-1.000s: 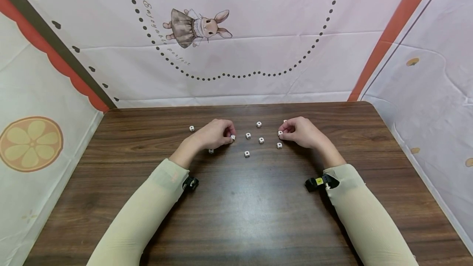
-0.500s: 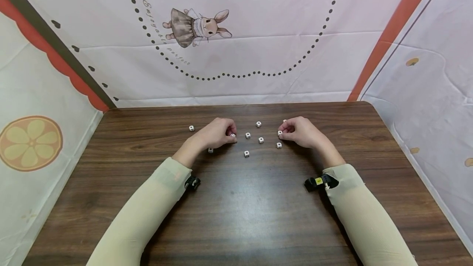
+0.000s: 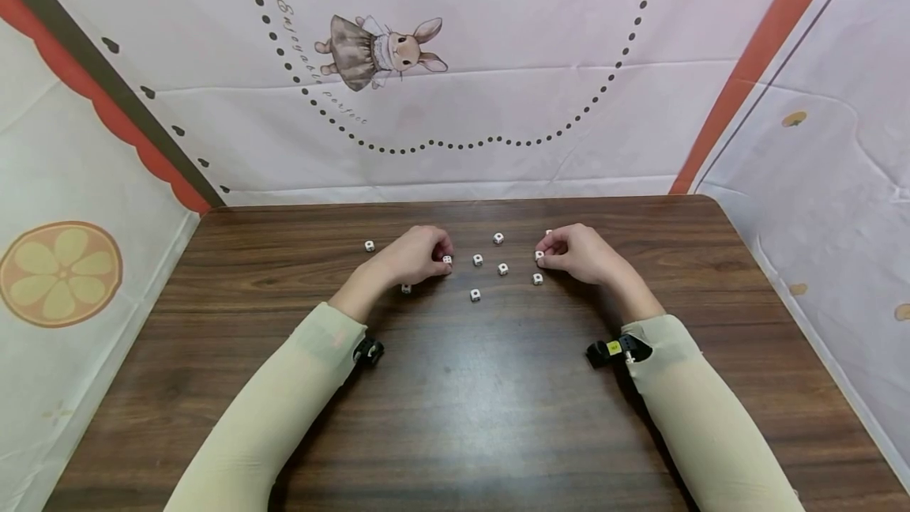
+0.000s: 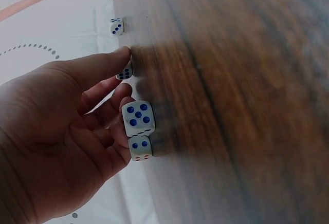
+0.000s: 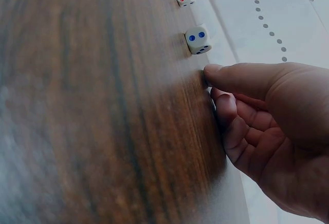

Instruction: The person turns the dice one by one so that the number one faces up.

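My left hand pinches a small white die between thumb and fingers, left of the loose dice. In the left wrist view this die shows blue pips under the thumb tip. Close to the same hand's curled fingers are two more dice, a nearer one and one behind it. At the right of the group, my right hand holds another die with thumb and forefinger. The right wrist view has the thumb and fingers low at the tabletop, hiding most of that die.
Between the hands lie several dice, among them a back one, a middle one and a front one. One die sits just in front of the right hand. The brown wooden table ends at a printed cloth wall.
The die in my left fingers has turned and shifted slightly away from me, its upper face partly covered midway and showing again now. My right hand has stayed in place.
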{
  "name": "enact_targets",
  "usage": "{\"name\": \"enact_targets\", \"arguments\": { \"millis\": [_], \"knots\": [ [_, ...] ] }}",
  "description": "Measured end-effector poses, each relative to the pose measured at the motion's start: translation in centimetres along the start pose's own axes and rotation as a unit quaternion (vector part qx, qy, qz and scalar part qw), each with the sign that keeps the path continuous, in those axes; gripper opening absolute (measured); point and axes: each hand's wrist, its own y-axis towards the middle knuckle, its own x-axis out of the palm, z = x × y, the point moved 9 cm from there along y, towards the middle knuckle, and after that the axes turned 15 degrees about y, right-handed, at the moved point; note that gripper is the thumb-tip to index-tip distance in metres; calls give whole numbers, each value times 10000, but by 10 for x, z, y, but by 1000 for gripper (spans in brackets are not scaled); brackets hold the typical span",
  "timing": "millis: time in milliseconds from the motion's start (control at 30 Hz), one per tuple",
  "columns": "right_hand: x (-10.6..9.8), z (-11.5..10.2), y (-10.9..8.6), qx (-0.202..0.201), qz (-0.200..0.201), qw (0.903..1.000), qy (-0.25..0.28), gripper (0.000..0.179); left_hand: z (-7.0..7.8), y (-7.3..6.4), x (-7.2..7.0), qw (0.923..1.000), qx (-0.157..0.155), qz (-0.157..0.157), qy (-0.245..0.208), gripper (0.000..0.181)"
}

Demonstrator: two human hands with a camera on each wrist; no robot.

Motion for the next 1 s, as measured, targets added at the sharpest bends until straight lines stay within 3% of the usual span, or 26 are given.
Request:
{"name": "enact_targets", "arguments": {
  "millis": [533, 1000],
  "knots": [
    [-2, -2, 0, 7, 51, 10000, -13, 10, -2, 0, -3, 9998, -30, 128, -128, 12],
    [-1, 1, -1, -35, 27, 10000, -22, 9, 1, -1, -4, 9998, -1, 38, -196, 11]
  ]
}}
